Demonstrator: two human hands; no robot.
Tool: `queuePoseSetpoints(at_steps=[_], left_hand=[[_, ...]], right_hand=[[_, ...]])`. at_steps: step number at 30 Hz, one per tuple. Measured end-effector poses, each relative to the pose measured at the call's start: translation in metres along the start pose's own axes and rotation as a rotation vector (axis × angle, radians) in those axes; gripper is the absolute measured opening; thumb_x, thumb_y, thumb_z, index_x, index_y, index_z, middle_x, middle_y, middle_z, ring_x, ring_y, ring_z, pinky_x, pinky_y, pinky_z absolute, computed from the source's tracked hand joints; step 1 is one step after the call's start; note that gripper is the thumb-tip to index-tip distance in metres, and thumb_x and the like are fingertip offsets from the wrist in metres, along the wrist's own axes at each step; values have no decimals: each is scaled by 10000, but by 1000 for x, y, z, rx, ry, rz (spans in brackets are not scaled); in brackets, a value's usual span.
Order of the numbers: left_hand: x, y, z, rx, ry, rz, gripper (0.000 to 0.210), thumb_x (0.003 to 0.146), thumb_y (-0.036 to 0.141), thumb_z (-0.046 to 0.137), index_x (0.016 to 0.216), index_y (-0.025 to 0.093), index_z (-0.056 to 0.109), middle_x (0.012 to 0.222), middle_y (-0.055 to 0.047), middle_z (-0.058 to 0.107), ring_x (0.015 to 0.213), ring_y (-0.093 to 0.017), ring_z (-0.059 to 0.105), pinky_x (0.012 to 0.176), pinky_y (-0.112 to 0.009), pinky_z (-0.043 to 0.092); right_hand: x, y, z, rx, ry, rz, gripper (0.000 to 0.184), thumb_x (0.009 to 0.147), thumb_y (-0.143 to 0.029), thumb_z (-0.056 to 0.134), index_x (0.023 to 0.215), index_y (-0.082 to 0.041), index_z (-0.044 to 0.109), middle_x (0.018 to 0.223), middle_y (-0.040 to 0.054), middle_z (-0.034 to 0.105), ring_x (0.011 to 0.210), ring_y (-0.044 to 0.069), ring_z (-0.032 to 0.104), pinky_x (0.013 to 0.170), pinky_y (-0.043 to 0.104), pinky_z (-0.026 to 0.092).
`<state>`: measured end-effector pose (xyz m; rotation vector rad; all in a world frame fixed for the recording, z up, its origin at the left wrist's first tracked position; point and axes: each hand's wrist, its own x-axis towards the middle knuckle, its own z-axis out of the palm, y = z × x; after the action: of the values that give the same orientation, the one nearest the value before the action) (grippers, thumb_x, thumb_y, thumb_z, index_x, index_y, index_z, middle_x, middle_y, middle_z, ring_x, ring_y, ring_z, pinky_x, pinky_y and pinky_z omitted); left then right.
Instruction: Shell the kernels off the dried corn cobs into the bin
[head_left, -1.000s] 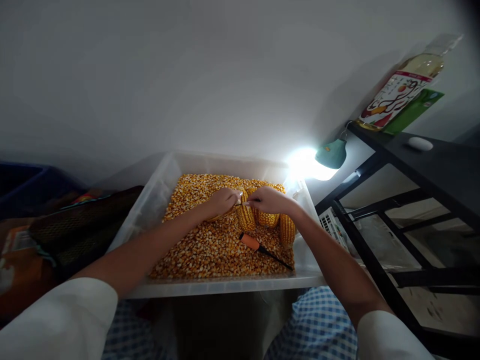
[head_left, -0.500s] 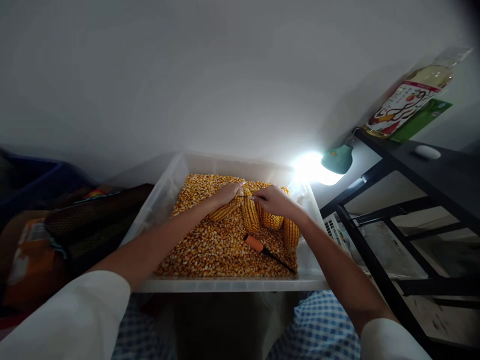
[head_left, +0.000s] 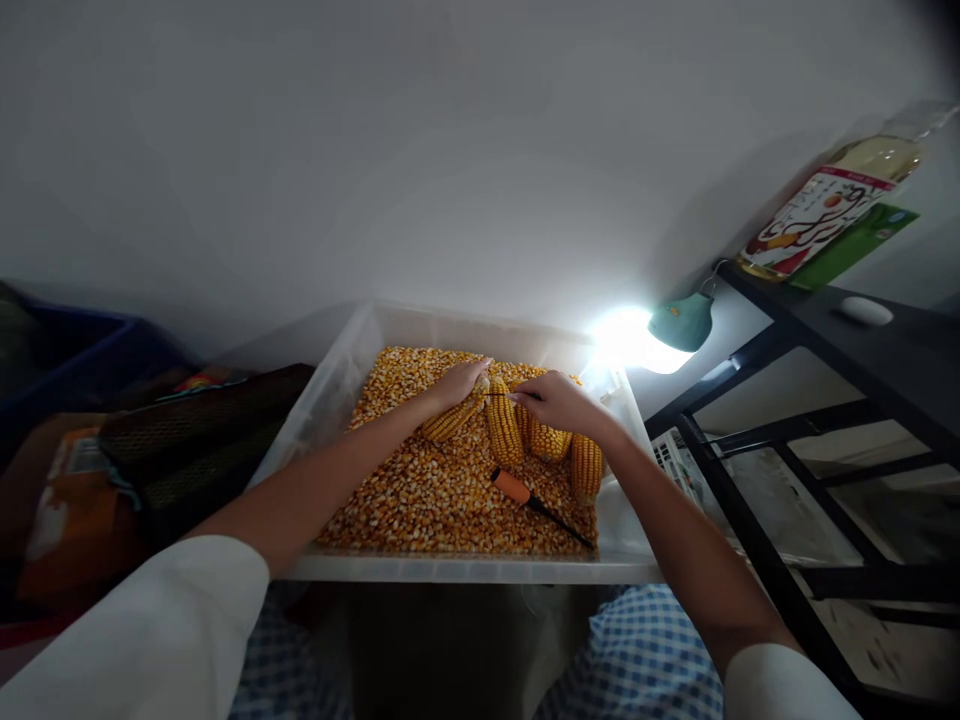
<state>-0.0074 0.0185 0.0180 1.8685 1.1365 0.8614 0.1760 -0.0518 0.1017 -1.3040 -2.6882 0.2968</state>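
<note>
My left hand (head_left: 460,383) is closed around a yellow corn cob (head_left: 448,425), pressing it down on the loose kernels (head_left: 420,500). In my right hand (head_left: 559,402) is a thin dark rod-like tool (head_left: 502,395), whose exact kind I cannot make out. It points left toward the end of the held cob, and I cannot tell whether it touches. Between and below my hands lie more cobs: one upright in view (head_left: 505,425), one under my right hand (head_left: 549,441) and one by the bin's right side (head_left: 586,468). A screwdriver-like tool with an orange handle (head_left: 511,486) rests on the kernels.
A translucent plastic bin (head_left: 450,570) holds everything, against a pale wall. A lit green lamp (head_left: 681,322) hangs from a dark shelf (head_left: 817,315) on the right, which carries a bottle (head_left: 832,205). At left are a dark mesh bag (head_left: 195,450) and a blue crate (head_left: 97,365).
The view has shifted slightly. The thin tool's tip seems to have drawn a little to the right relative to the held cob; my left hand keeps its hold.
</note>
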Motion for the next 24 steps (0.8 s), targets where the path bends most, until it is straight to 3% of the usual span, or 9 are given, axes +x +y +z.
queuePoseSetpoints(at_steps=[7, 18, 24], left_hand=[[1, -6, 1, 17, 23, 5, 443, 820, 450, 232, 511, 180, 397, 487, 13, 437, 513, -126, 396, 588, -254, 318], [-2, -2, -3, 108, 248, -72, 367, 813, 389, 286, 518, 182, 359, 496, 11, 398, 518, -128, 395, 546, -249, 286], [-7, -3, 1, 181, 243, -84, 416, 823, 400, 251, 477, 181, 321, 446, 8, 363, 474, -122, 369, 503, -256, 244]], right_hand=[[2, -5, 9, -35, 23, 44, 364, 839, -321, 336, 619, -145, 567, 558, -1, 499, 498, 74, 336, 526, 219, 210], [10, -12, 33, -20, 166, 148, 410, 853, -356, 296, 629, -156, 574, 564, 19, 519, 513, 94, 369, 532, 227, 213], [13, -7, 40, 106, 152, 165, 430, 835, -403, 329, 558, -144, 530, 498, -8, 420, 487, 82, 313, 498, 217, 204]])
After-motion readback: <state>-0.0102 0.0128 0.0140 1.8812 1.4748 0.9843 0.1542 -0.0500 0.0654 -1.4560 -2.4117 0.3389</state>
